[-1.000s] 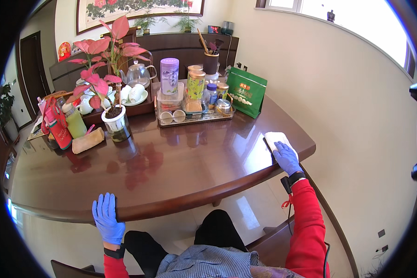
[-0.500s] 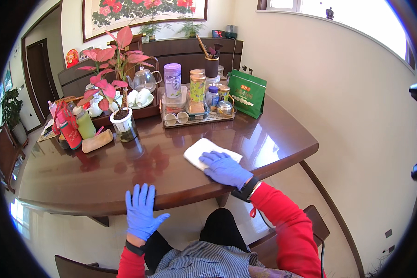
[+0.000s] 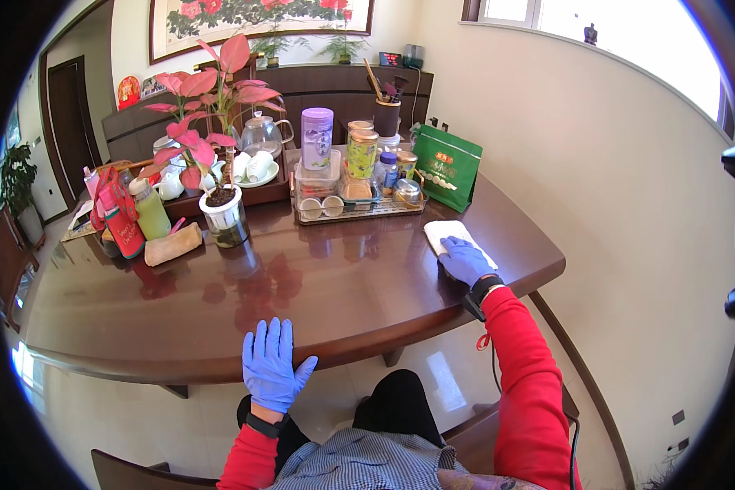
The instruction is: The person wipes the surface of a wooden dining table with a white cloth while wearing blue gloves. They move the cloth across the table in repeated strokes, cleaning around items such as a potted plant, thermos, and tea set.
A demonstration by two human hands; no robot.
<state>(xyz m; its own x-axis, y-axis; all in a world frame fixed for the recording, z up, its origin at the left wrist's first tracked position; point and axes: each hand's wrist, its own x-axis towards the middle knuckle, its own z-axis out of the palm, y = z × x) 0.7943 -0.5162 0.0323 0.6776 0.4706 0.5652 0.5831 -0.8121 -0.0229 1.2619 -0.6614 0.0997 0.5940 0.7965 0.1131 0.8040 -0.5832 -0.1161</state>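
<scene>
Head view: toward the right end of the bench (image 3: 351, 282), the white cloth (image 3: 440, 230) is partly covered by the flattened right hand (image 3: 466, 262), while the left hand (image 3: 273, 367) is placed, fingers spread, at the near edge.

On the brown wooden bench (image 3: 343, 298) I record the rectangular white cloth (image 3: 436, 233) beneath the blue-gloved right hand (image 3: 465, 263), before the upright green bag (image 3: 447, 167). Left of that bag I find the rectangular rimmed tray (image 3: 367, 215); farther left, the round white pot (image 3: 223, 215), then the rolled beige cloth (image 3: 174, 245). The blue-gloved left hand (image 3: 273, 367) is at the near edge.
</scene>
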